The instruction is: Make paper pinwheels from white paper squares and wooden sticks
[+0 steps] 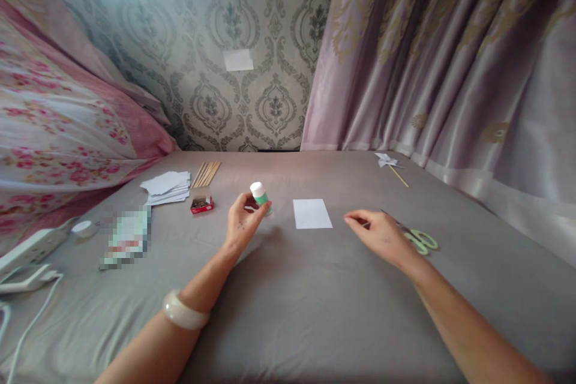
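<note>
My left hand [243,219] is closed around a glue stick [260,195] with a green barrel and a white cap, tilted a little above the bed. Between my hands a white square sheet of paper [312,214] lies flat, touched by neither. My right hand [377,233] is just right of the sheet, fingertips pressed together. Whether anything small is in that pinch is hidden. Scissors [422,241] with light green handles lie beside and partly behind my right hand.
At left are a paper stack [167,186], wooden sticks [207,173], a small red box [202,203], a blurred packet [128,237], a white round cap [83,228] and a power strip [33,249]. A paper pinwheel [387,160] lies far right, near the curtain [360,72].
</note>
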Demonstrator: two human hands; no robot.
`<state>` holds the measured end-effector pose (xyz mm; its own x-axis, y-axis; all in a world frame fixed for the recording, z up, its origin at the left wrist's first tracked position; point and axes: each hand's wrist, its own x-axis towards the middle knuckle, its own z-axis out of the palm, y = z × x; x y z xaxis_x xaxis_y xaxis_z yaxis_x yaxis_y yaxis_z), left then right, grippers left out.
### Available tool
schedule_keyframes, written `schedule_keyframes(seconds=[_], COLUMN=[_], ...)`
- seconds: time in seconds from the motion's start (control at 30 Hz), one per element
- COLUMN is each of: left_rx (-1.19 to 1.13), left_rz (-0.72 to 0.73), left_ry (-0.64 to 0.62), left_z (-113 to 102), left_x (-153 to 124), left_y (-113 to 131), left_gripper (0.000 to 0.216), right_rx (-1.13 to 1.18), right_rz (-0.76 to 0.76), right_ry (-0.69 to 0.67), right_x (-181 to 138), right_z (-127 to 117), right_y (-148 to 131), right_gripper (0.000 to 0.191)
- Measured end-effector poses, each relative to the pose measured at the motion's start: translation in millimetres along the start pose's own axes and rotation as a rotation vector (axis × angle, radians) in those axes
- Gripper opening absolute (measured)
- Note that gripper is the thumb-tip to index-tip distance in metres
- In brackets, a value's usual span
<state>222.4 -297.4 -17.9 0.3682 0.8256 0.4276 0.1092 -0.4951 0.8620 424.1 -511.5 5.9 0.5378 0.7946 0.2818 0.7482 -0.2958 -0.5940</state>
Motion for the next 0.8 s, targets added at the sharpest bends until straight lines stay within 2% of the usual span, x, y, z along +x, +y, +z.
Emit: schedule_keyframes(seconds=[0.17,0.3,0.37,0.5,0.63,0.8], left_rx=[-0.058,-0.132,-0.190,-0.258,-0.321,-0.354], left_rz=[-0.044,-0.068,-0.079,-0.103,-0.192,-0.231], left_ry=[-0.084,-0.100,-0.121,-0.134,-0.093,-0.091], left_z=[4,5,6,8,8,8], left_x=[-4,-6,-6,-6,-5,-3], left_y=[9,10,8,4,5,13], left_gripper=[0.036,0.037,0.037,0.039,0.041,0.042], right_rx=[0.203,0.297,0.300,0.301,0.316,0.353], right_rz=[-0.188,-0.243,-0.242,-0.220,-0.176,-0.155], right_ry=[-0.071,-0.050,-0.066,-0.147,-0.175,-0.133], right_x=[23,39,43,46,49,51], right_z=[33,51,61,80,92,103], right_y=[-53,-81,-90,-98,-97,-94], right_gripper=[0.022,0.014,0.017,0.039,0.055,0.040])
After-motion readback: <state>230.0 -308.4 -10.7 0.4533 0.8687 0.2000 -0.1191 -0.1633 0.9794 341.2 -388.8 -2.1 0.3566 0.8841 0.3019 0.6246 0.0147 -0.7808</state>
